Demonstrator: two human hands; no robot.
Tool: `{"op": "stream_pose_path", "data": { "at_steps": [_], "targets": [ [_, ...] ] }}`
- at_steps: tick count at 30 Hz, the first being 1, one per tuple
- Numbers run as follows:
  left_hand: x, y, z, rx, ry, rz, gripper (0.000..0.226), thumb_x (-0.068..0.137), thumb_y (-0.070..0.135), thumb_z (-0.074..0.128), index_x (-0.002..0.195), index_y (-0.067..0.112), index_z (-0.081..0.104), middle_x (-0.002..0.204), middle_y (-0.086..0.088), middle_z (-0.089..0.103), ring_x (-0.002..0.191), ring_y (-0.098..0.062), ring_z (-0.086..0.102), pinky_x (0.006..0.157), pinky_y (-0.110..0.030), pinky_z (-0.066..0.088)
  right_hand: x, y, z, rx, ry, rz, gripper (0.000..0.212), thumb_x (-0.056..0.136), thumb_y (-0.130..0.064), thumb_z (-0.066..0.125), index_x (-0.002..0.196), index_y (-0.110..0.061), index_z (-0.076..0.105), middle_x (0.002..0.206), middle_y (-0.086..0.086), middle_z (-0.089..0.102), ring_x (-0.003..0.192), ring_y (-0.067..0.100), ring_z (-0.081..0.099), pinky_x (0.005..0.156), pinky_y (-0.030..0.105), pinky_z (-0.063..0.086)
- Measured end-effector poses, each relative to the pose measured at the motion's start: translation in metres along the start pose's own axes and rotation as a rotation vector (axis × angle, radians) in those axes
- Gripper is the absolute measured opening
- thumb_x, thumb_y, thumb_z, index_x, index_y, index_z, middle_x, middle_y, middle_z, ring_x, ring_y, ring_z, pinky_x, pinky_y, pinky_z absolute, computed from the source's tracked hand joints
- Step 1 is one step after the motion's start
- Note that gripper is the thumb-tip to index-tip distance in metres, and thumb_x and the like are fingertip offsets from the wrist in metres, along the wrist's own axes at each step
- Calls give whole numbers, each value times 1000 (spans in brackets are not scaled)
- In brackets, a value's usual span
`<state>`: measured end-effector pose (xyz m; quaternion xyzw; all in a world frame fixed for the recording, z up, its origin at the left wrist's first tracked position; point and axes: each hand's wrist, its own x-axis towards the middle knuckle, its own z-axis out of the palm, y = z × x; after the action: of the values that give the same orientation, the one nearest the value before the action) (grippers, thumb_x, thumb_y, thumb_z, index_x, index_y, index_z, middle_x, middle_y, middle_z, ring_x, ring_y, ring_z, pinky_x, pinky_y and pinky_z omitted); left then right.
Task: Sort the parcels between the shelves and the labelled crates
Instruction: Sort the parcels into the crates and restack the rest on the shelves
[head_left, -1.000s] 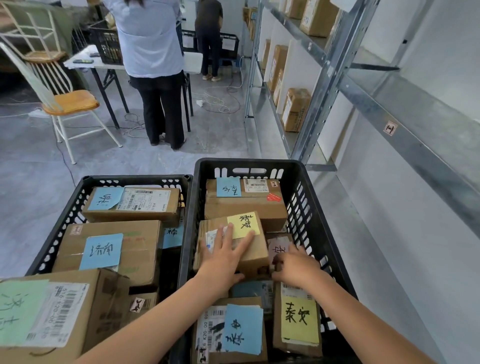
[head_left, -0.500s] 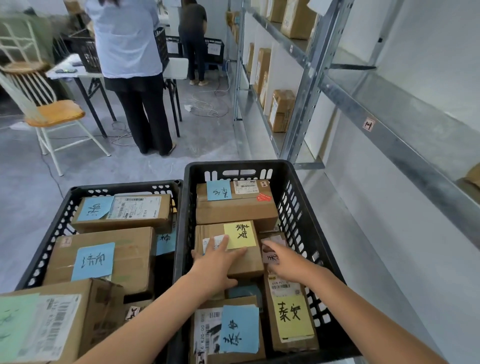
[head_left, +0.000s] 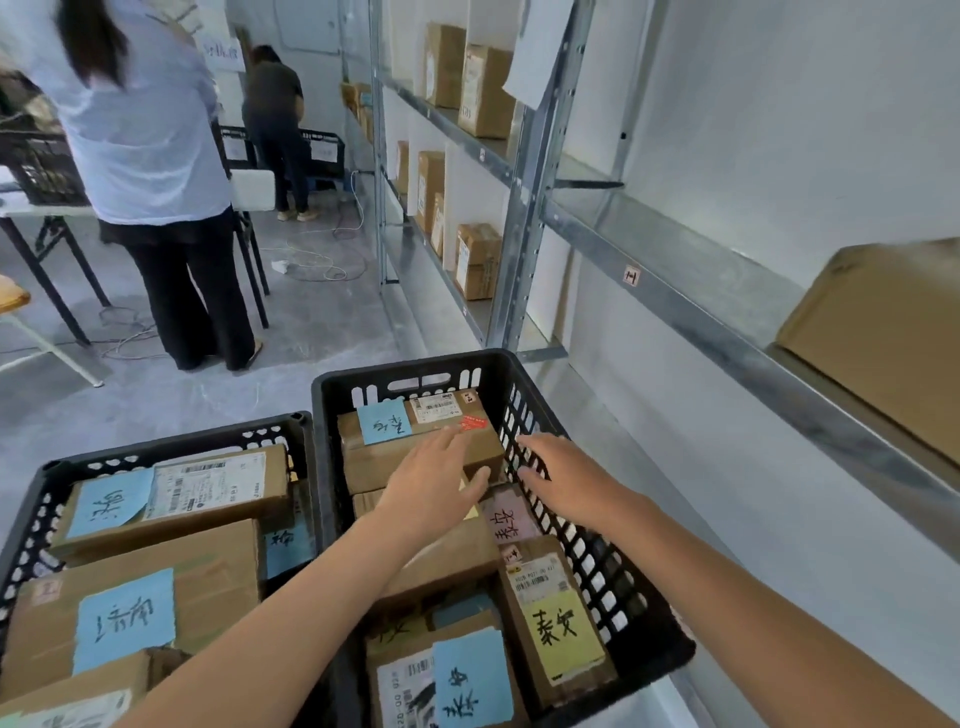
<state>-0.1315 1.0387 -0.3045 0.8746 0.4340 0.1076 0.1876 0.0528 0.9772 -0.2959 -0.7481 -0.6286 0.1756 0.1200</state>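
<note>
Both hands reach into the right-hand black crate (head_left: 613, 613), neither gripping anything.
Left hand (head_left: 431, 491): fingers straight and spread over the top of the far parcel (head_left: 384, 457) with a blue note, by its red sticker; thumb at that parcel's front edge; cannot tell if it presses down. Right hand (head_left: 569, 478): fingers loose and apart, holding nothing, just beside the crate's right wall and above the pink-note parcel (head_left: 509, 519). The left forearm crosses a plain brown parcel (head_left: 452, 564). Nearer the camera lie a yellow-note parcel (head_left: 558, 629) and a blue-note parcel (head_left: 467, 680). The left black crate (head_left: 171, 448) touches the first and holds blue-note parcels. Metal shelving (head_left: 675, 299) is at the right, with a cardboard box (head_left: 883, 338) on it. A person in a pale shirt (head_left: 145, 135) stands at a table beyond.
</note>
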Motion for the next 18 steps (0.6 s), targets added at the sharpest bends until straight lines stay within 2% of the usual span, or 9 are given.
{"op": "stream_pose_path", "data": {
  "at_steps": [3, 5, 10, 13, 16, 18],
  "targets": [
    [-4, 12, -7, -32, 28, 46, 63, 100, 47, 45, 153, 17, 29, 159, -1, 33, 145, -19, 32, 116, -38, 31, -21, -3, -18, -112, 99, 12, 47, 101, -30, 52, 146, -19, 44, 141, 2, 52, 131, 23, 47, 107, 40, 41],
    [-5, 25, -16, -28, 58, 82, 64, 101, 47, 43, 154, 15, 28, 160, -1, 30, 146, -18, 30, 117, -37, 30, -36, -9, -35, -178, 183, 25, 44, 100, -30, 50, 142, -18, 47, 135, 2, 55, 126, 25, 49, 104, 39, 42],
    [-2, 79, -48, -12, 159, 233, 65, 101, 45, 43, 154, 12, 27, 161, -2, 29, 148, -18, 25, 120, -36, 22, -78, -17, -93, -297, 346, 58, 50, 102, -30, 45, 148, -12, 38, 150, 6, 43, 139, 28, 34, 117, 39, 24],
    [-8, 119, -68, -13, 201, 339, 64, 102, 44, 44, 154, 11, 28, 160, -4, 31, 147, -20, 27, 119, -35, 22, -106, -23, -131, -349, 409, 119, 46, 102, -31, 45, 142, -8, 44, 146, 11, 46, 134, 32, 38, 110, 41, 31],
    [-9, 155, -83, 28, 253, 448, 62, 102, 42, 44, 152, 8, 31, 159, -7, 33, 147, -21, 28, 120, -35, 22, -134, -24, -156, -419, 443, 133, 44, 102, -31, 44, 138, -5, 44, 141, 13, 48, 128, 31, 42, 105, 37, 30],
    [-10, 175, -91, 34, 302, 501, 57, 102, 38, 46, 148, 5, 37, 154, -10, 40, 142, -24, 35, 117, -33, 25, -153, -27, -170, -425, 525, 125, 44, 101, -30, 45, 138, -5, 45, 139, 12, 49, 125, 30, 44, 102, 36, 32]
  ]
}}
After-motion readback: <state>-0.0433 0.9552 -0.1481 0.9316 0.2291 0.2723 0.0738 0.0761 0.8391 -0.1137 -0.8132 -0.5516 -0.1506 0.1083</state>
